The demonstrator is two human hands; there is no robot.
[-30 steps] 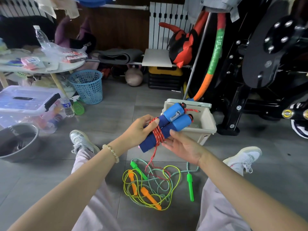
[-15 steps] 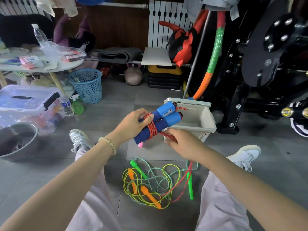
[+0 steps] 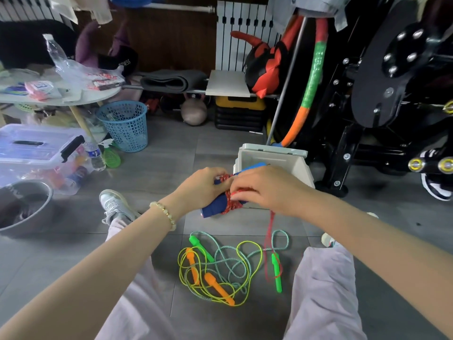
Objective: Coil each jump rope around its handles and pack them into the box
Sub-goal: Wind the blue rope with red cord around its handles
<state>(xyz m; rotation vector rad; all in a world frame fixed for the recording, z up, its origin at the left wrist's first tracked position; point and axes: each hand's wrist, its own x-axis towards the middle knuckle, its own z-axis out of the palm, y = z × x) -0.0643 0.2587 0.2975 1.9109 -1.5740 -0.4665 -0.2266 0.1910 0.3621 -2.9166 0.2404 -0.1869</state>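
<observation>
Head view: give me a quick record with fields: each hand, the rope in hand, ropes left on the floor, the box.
left hand: grips the blue handles
right hand: pinches the red rope at the coil
red rope: partly wound, tail hangs to the floor
on floor: green-handled rope and orange-handled rope, tangled, uncoiled
box: open, behind the hands

Cluttered home gym room, black weight machine (image 3: 382, 77), kettlebell (image 3: 193, 111), rolled mat (image 3: 169, 81), radiator (image 3: 242, 35)
</observation>
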